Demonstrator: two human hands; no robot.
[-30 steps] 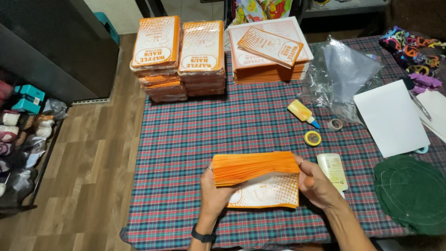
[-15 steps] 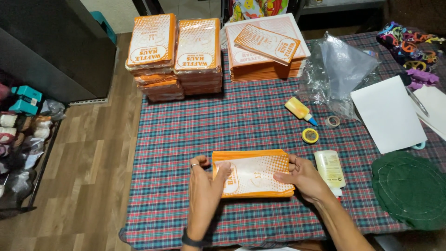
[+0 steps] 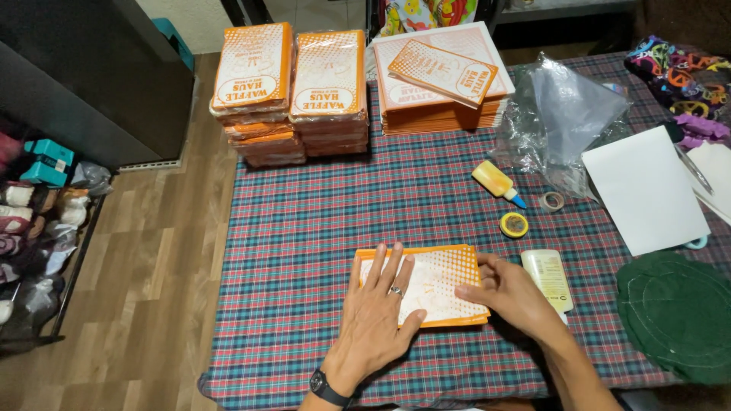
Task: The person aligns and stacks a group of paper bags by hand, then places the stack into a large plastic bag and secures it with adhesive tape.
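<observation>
Stack of orange-and-white paper bags (image 3: pixel 438 283): lies flat on the plaid tablecloth (image 3: pixel 320 221) at the near edge of the table, long axis running left to right, slightly tilted so its right end sits nearer the person. Left hand (image 3: pixel 378 316): palm down, fingers spread, pressing flat on the stack's left half; ring on one finger, dark watch at the wrist. Right hand (image 3: pixel 512 293): fingers curled loosely against the stack's right edge, touching but not gripping. Just right of the stack: pale oblong tube (image 3: pixel 547 278). Beyond it: small yellow tape roll (image 3: pixel 514 224), yellow glue bottle (image 3: pixel 496 183), crumpled clear plastic bags (image 3: pixel 567 114). At the far edge: bundled stacks of orange bags (image 3: pixel 289 91).
</observation>
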